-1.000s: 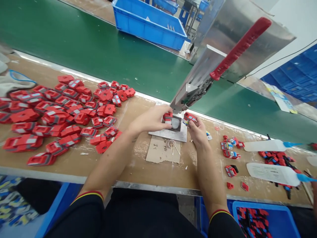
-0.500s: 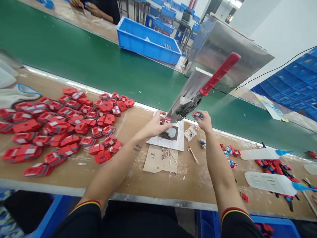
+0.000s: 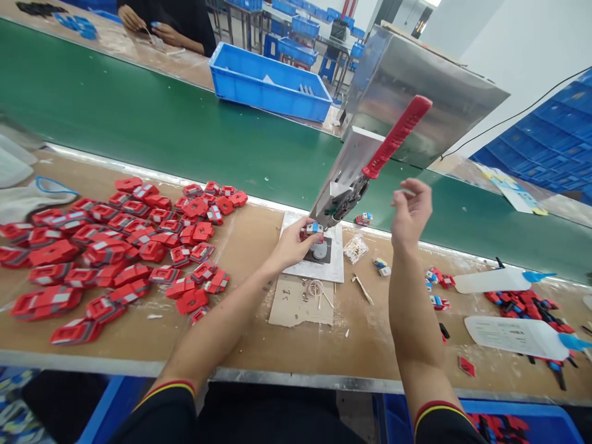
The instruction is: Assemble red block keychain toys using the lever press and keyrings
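Toy part (image 3: 313, 229), small, red with a bit of blue, sits on the dark fixture (image 3: 320, 250) under the head of the hand press (image 3: 340, 185), and my left hand (image 3: 292, 245) is pinching it there, fingers closed on it at the press's foot. The fixture rests on a white plate (image 3: 333, 266) on the wooden bench (image 3: 259, 320).

My right hand (image 3: 409, 213) is up in the air, empty, fingers loosely spread, just below and right of the press's red lever (image 3: 396, 136), not touching it. Another small red-and-blue piece (image 3: 364, 218) lies on the green conveyor belt (image 3: 185, 135) just past the press.

On my left a big heap of red parts (image 3: 115, 246) covers the bench. Near the plate lie a cardboard scrap (image 3: 300, 302), a small clear bag (image 3: 355, 248) and a wooden stick (image 3: 364, 290). Off to the right, two white bottles with blue tips (image 3: 509, 308) lie among more red and blue bits (image 3: 522, 305). Across the belt stands a blue crate (image 3: 268, 89), and another person's hands (image 3: 148, 23) are at work at the far bench.
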### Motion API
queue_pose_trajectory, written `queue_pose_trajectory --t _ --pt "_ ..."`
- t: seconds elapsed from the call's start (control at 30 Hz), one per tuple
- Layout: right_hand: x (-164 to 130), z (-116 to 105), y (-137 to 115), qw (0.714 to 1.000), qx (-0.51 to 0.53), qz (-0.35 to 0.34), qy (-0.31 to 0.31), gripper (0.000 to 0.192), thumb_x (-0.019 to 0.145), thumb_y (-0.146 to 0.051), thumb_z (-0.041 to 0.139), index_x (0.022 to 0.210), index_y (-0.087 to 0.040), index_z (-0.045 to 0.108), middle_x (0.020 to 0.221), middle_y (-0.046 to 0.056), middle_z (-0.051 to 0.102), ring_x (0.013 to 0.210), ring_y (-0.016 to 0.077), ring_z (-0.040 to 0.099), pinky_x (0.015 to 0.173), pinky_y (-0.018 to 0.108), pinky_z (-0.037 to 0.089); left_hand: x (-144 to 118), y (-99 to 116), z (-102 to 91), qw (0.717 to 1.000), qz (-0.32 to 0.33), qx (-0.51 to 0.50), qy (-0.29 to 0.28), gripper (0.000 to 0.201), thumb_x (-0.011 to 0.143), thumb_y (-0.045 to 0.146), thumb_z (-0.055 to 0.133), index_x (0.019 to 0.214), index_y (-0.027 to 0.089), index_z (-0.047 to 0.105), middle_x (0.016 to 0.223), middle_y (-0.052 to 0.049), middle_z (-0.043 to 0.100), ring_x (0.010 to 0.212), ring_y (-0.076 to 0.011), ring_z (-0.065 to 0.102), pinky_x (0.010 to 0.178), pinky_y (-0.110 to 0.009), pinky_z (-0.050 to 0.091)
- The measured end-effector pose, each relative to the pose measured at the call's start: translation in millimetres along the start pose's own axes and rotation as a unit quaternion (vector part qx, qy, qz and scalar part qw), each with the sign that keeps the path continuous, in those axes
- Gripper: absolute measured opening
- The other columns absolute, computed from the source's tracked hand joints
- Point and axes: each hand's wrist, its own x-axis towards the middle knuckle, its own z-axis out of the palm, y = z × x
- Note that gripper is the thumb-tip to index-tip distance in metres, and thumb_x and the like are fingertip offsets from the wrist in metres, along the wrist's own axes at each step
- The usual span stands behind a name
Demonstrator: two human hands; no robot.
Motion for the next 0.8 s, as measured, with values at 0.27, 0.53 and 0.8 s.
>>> queue_pose_trajectory --t 0.27,0.53,0.8 --pt "36.9 45.2 -142.4 0.976 0.168 -0.100 -0.098 0.063 0.087 -0.074 0.070 0.137 -0.037 0.056 0.131 0.004 0.070 0.114 0.0251 0.069 0.098 0.044 0.061 -1.8 -3.1 2.7 0.986 0.063 0.152 0.042 0.014 0.086 0.029 0.075 0.097 0.022 0.070 0.096 -0.004 0.076 0.091 -0.0222 0.067 0.091 -0.034 0.049" --pt "35.7 50.9 -133.2 0.973 0.180 -0.039 -0.139 0.069 0.088 -0.071 0.073 0.144 -0.040 0.047 0.114 0.003 0.075 0.110 0.0257 0.072 0.087 0.042 0.065 11.5 -18.2 7.4 0.975 -0.033 -0.124 0.181 0.031 0.088 0.039 0.080 0.096 0.022 0.056 0.086 0.000 0.069 0.078 -0.0132 0.065 0.073 -0.024 0.049" --pt "32.9 51.0 -128.5 0.971 0.194 -0.036 -0.138 0.064 0.089 -0.066 0.076 0.141 -0.042 0.049 0.112 0.002 0.076 0.112 0.0253 0.072 0.093 0.045 0.065 13.3 -4.9 -1.3 0.905 -0.152 -0.364 0.161 0.023 0.095 0.037 0.068 0.097 0.025 0.049 0.081 0.002 0.065 0.065 -0.0104 0.062 0.059 -0.023 0.043"
